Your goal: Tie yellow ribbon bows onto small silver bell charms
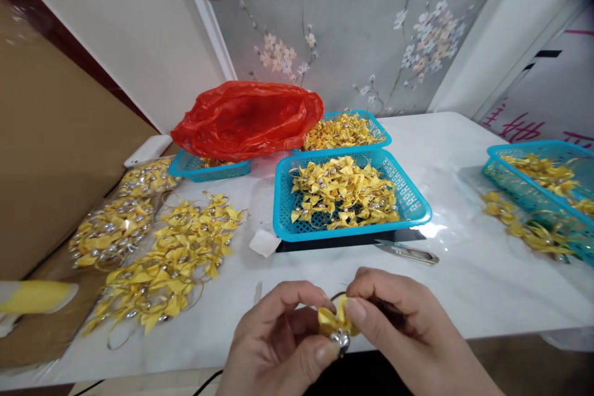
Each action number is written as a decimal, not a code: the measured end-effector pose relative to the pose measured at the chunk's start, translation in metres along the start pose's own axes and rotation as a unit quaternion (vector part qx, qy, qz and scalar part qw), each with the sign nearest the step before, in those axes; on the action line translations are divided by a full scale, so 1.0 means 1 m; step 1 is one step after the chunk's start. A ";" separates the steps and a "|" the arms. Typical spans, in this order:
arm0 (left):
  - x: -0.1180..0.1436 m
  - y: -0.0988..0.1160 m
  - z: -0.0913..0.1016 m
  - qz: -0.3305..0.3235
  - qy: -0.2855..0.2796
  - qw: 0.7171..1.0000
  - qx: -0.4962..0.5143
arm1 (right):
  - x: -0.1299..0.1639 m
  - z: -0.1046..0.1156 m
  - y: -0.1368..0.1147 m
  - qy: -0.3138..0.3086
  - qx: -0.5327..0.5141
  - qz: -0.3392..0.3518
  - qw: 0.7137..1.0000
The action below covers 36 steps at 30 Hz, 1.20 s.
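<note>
Both hands meet at the table's front edge around one yellow ribbon flower [335,320] with silvery beads at its lower end. The thumb and fingers of my left hand [283,340] pinch it near the beads. My right hand [403,322] grips a petal at the flower's right side between thumb and forefinger. A thin dark loop arches behind the flower, partly hidden by the fingers. Beyond the hands, a blue plastic basket [284,230] holds a heap of similar yellow flowers [343,189]. A pair of metal snips [408,252] lies in front of that basket.
Loose yellow flowers [162,266] spread over the left of the white table [468,284], beside bagged bundles [114,229]. A red plastic bag [245,120] covers part of another basket [236,170]. More flowers fill a rear basket [383,136] and a right-hand basket [499,151].
</note>
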<state>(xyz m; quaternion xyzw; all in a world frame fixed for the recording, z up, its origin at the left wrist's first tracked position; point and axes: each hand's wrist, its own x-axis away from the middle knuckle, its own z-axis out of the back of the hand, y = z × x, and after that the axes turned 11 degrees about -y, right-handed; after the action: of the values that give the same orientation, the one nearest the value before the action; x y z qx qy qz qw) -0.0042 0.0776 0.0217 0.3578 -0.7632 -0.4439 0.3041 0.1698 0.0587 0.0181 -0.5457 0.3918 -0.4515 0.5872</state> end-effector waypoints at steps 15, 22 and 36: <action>-0.004 -0.003 0.008 -0.036 -0.038 0.997 -0.063 | 0.002 0.011 0.001 -0.032 0.022 0.064 0.997; 0.002 0.008 0.010 -0.066 -0.045 0.980 -0.183 | 0.003 0.009 0.004 -0.021 0.019 0.060 0.998; 0.000 0.006 0.012 -0.059 -0.020 0.983 -0.175 | 0.014 0.000 0.014 0.102 -0.151 0.029 0.983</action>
<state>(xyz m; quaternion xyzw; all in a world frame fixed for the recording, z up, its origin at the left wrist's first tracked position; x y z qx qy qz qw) -0.0151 0.0850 0.0222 0.3345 -0.6572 -0.5950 0.3197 0.1755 0.0459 0.0050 -0.5674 0.5294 -0.4232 0.4676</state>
